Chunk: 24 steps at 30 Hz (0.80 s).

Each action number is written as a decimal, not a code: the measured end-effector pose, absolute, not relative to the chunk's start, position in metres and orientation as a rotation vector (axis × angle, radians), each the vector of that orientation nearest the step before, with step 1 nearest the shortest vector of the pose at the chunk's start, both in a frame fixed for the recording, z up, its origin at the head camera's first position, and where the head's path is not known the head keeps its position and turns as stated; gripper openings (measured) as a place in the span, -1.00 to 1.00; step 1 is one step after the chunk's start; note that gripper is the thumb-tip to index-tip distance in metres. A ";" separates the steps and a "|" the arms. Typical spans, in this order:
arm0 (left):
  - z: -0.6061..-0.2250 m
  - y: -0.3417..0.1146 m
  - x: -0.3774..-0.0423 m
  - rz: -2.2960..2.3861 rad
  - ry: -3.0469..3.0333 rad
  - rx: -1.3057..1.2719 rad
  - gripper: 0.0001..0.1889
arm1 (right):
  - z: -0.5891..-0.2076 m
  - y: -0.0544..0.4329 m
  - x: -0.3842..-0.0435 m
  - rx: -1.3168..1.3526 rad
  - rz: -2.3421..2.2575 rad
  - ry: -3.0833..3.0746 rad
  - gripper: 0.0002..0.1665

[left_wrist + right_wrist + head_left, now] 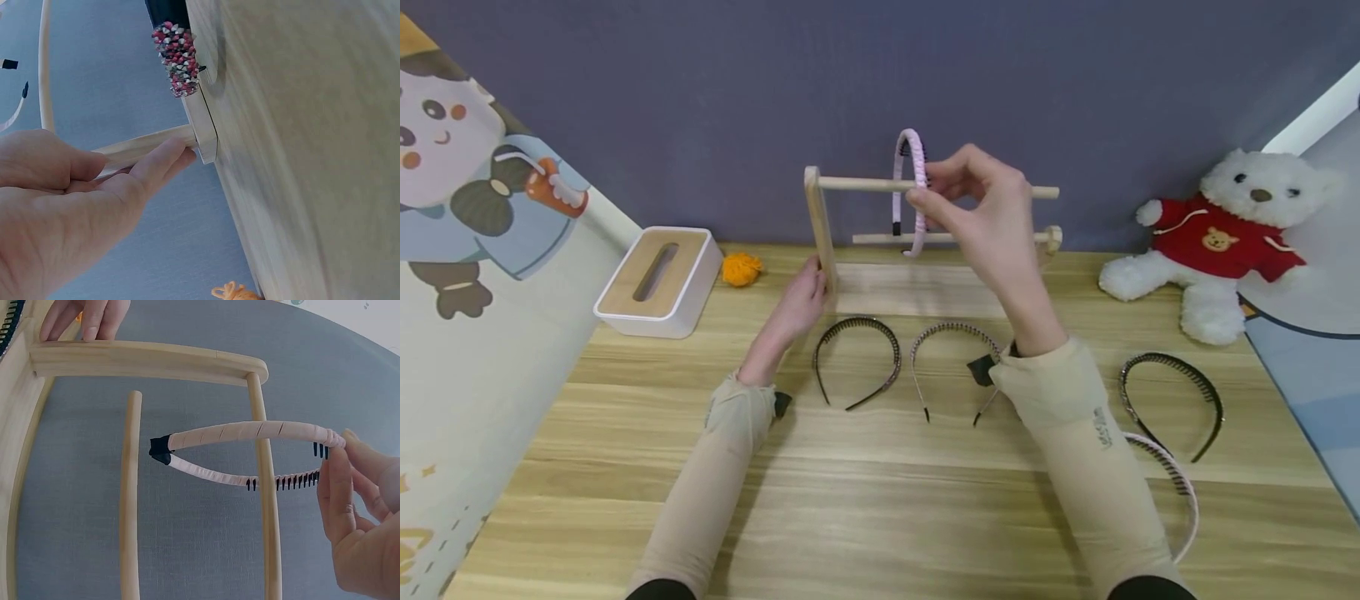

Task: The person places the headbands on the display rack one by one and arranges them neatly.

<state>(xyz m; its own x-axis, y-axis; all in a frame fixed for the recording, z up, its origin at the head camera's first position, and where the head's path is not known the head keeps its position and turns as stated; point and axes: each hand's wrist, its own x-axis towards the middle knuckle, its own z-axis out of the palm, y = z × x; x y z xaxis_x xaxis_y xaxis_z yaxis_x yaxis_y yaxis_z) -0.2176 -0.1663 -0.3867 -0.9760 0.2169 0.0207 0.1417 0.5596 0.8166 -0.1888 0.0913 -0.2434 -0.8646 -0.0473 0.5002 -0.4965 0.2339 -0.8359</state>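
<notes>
A wooden stand (820, 225) with two horizontal rods stands near the wall. My left hand (797, 304) grips its left upright low down; in the left wrist view the thumb and fingers lie on either side of that post (140, 147). A pink wrapped headband (920, 175) with dark inner teeth is pinched by my right hand (988, 200) between thumb and fingers. The two sides of this headband straddle the upper rod (267, 487), as the right wrist view shows. Its black-tipped ends point toward the lower rod (130, 487).
On the table before the stand lie a black headband (896, 350) and a thin pale one (955, 327). Farther right are another black headband (1198, 368) and a pink one (1192, 508). A tissue box (700, 267), an orange yarn ball (741, 269) and a white teddy bear (1206, 287) stand around.
</notes>
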 end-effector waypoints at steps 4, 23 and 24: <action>-0.386 -0.166 -0.217 1.398 2.697 0.308 -0.52 | -0.244 0.087 -0.190 0.526 1.651 -2.128 -0.75; -0.390 -0.167 -0.219 1.355 2.755 0.352 -0.57 | -0.254 0.063 -0.201 0.560 1.705 -2.089 -0.75; -0.389 -0.167 -0.218 1.353 2.755 0.354 -0.57 | -0.254 0.062 -0.202 0.562 1.707 -2.087 -0.75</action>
